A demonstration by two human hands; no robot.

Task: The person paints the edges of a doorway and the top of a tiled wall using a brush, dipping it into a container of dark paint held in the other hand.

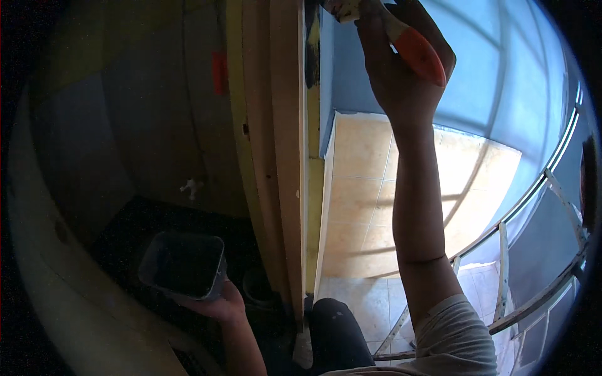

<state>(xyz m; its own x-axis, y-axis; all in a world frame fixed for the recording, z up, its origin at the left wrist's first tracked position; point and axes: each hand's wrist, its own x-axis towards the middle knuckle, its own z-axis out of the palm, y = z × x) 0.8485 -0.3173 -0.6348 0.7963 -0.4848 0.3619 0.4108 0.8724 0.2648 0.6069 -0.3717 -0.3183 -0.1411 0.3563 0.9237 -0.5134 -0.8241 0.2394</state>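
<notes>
Raised at the top of the view, my right hand (401, 84) is closed around a paintbrush (421, 57) with an orange handle end. The brush's head points up and left toward the edge of a wooden door frame (285, 138); whether its bristles touch anything is hard to see. Low on the left, my left hand (224, 306) supports a clear rectangular plastic container (222, 263) from beneath, gripping its near corner. The container's inside is dark, so its contents cannot be made out. Beside the frame runs a yellow strip (313, 125) with black patches near the top.
A dim room with a white tap (191, 188) and a red object (219, 73) lies left of the frame. A dark round bucket (258, 289) stands below. To the right are a blue wall (357, 69), beige tiles (360, 194) and a ladder (503, 276).
</notes>
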